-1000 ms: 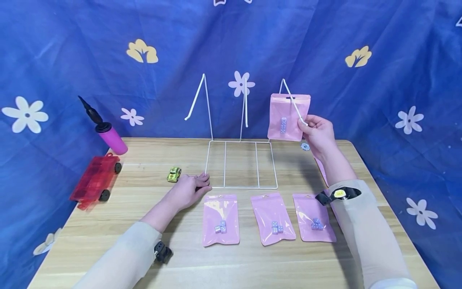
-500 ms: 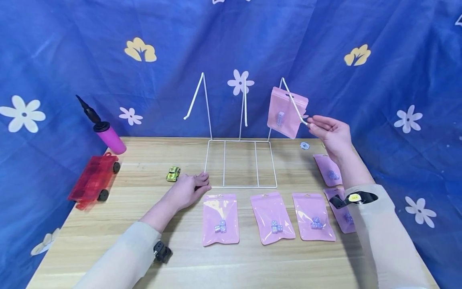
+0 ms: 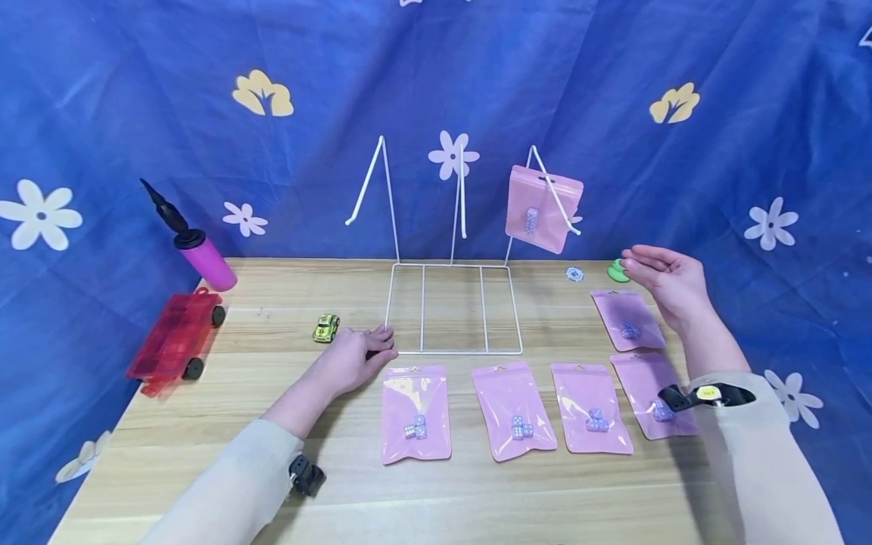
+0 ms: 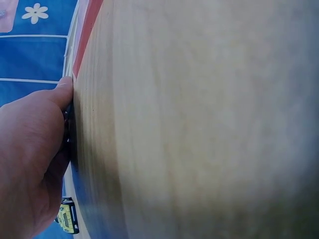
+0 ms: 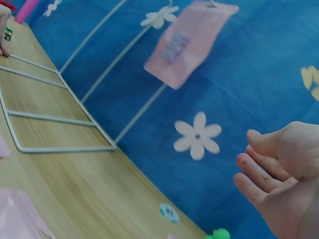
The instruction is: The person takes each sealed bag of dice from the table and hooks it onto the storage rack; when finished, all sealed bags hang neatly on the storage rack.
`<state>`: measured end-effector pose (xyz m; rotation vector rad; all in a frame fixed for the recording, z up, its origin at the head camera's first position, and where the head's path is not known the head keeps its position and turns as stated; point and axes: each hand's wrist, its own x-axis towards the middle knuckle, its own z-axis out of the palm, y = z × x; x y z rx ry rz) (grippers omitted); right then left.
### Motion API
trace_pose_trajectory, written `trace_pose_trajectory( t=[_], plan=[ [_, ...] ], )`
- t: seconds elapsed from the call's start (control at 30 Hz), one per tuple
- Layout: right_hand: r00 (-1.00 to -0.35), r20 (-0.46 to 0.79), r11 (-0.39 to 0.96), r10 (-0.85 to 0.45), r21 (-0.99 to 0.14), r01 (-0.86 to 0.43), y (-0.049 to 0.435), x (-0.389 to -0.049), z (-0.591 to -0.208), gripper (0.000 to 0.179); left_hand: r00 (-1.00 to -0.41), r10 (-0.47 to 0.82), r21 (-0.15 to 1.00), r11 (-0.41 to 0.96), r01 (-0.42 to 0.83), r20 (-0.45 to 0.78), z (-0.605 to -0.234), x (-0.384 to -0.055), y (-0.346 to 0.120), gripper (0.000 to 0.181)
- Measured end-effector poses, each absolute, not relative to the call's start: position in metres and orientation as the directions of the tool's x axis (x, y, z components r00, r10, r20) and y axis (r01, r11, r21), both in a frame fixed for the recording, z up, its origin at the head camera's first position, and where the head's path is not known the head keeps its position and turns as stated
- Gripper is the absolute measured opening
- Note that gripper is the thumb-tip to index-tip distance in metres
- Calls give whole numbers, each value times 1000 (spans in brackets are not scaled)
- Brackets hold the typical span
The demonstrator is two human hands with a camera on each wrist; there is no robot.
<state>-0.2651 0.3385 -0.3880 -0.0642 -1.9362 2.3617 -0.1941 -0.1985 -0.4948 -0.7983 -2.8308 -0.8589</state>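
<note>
A white wire rack (image 3: 484, 306) with three upright arms stands at the back middle of the wooden table. From its right arm hangs a pink zip bag (image 3: 541, 227) with a hanger hole and a stack of dice inside. My left hand (image 3: 357, 359) holds the rack's base at the front left corner; the left wrist view hides most of its fingers. My right hand (image 3: 671, 288) is in the air right of the hanging bag, apart from it, fingers loosely bent and holding nothing. Below it lies a pink dice bag (image 3: 627, 318).
Several more pink dice bags (image 3: 417, 393) lie before the rack. A yellow toy car (image 3: 326, 328) sits beside my left hand. Farther left are a red toy cart (image 3: 179, 333) and a pink hand pump (image 3: 210, 261). A round token (image 3: 574, 274) and green toy duck (image 3: 618, 271) lie back right.
My right hand has let go of the pink bag and moved right and down. The bag now hangs from the right arm by itself. My left hand stays at the rack's corner.
</note>
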Motion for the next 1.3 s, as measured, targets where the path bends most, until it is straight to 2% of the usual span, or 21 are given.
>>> trace_pose_trajectory(
  t=[0.13,0.2,0.4,0.57,0.73,0.9,1.1,1.3],
  plan=[
    [-994,-5,-215,106,-977,-18,355,-261,-395,25,-867,453,494,715,494,209,-494,-194,-198,32],
    [-993,-18,-174,114,-985,-2,364,-260,-400,27,-870,449,494,720,488,204,-493,-194,-198,32],
    [-985,-51,33,165,-998,57,387,-257,-421,41,-864,453,484,718,501,222,-494,-193,-198,32],
    [-973,-99,190,210,-972,140,404,-257,-444,45,-860,455,481,715,507,231,-494,-193,-198,32],
    [-961,-90,428,260,-882,198,413,-255,-460,49,-863,452,483,717,503,227,-495,-193,-198,32],
    [-954,-125,569,272,-779,265,415,-255,-467,60,-864,448,487,716,501,230,-494,-193,-199,31],
    [-953,-171,646,248,-704,295,414,-258,-475,75,-868,450,482,724,493,212,-494,-193,-199,32],
    [-935,-209,587,288,-732,345,413,-261,-483,75,-869,450,483,725,491,208,-494,-192,-198,31]
  ],
)
